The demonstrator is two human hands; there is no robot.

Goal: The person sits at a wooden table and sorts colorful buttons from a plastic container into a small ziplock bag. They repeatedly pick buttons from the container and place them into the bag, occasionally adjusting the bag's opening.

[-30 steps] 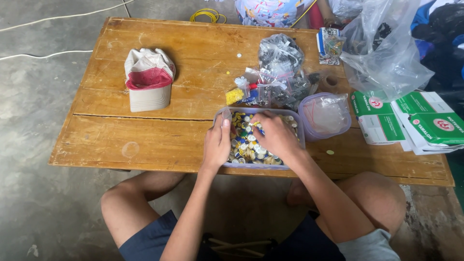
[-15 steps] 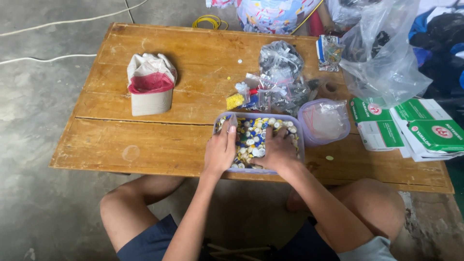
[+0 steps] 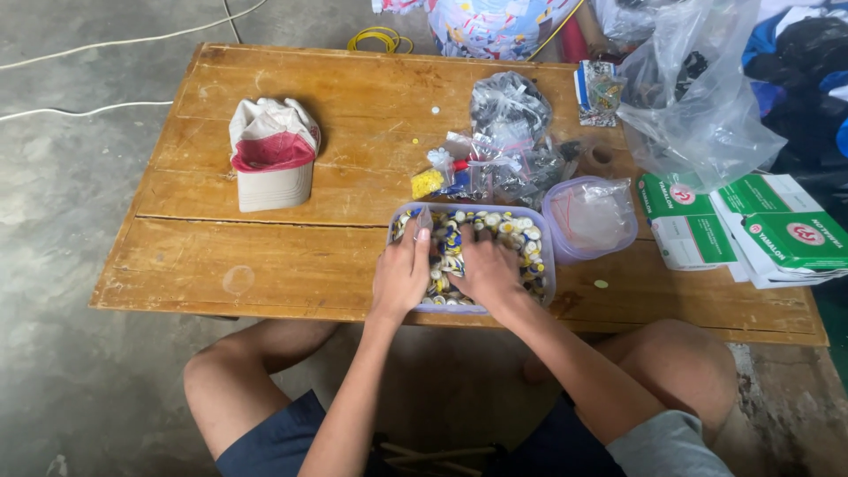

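Hands stayed in the tub [image 3: 548, 256] at frame centre: left hand [image 3: 402, 276] flat on caps [image 3: 512, 231], right hand [image 3: 486, 269] shifted leftward, curled into them, grip unclear.

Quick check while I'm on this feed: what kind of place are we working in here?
Probably an informal home or small-workshop sorting spot, not a factory. A low wooden table stands on bare concrete floor; both hands, left hand and right hand, dig in a tub of small caps, with plastic bags and green cartons nearby.
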